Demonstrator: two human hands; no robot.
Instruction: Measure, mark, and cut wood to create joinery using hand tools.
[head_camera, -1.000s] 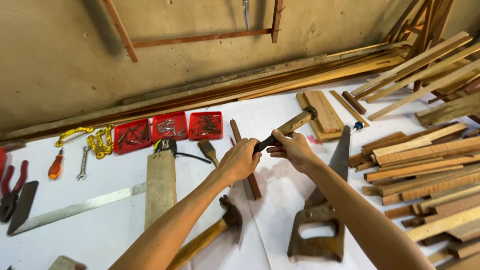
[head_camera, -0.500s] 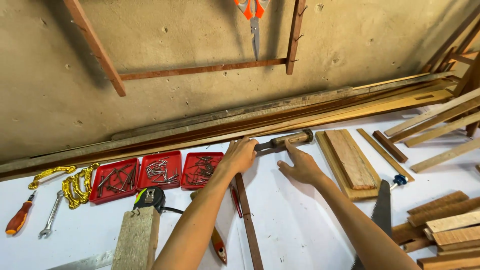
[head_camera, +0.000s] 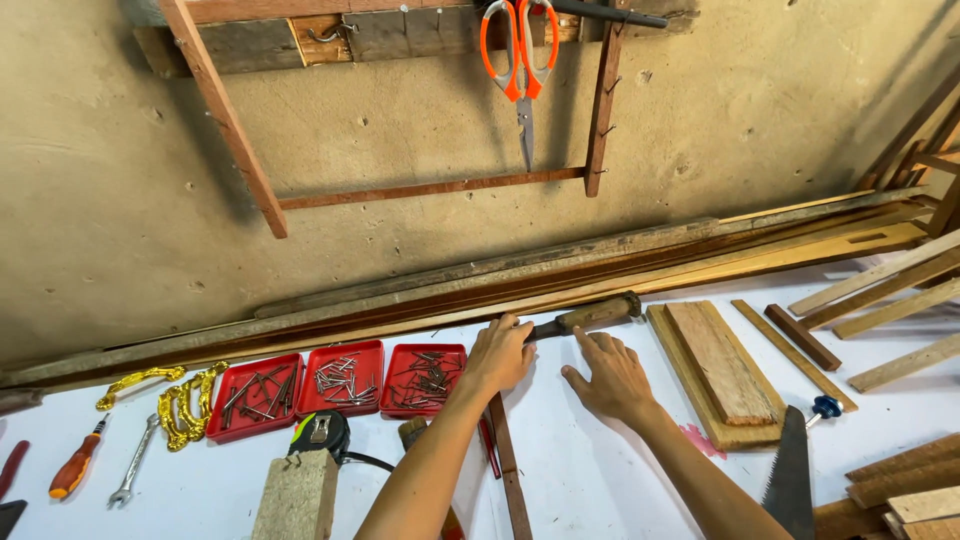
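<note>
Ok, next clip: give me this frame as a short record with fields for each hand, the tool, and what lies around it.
left hand: laid over the metal end of the tool
right hand: open, flat on the white bench beside the tool
tool: wooden-handled chisel, lying against the planks by the wall
left of hands: three red trays of nails, tape measure
right of hands: stacked boards, handsaw
on wall: orange-handled scissors

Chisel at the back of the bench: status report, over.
Left hand gripping chisel by the blade end. Right hand flat on bench, beside handle. Nothing in the way.
</note>
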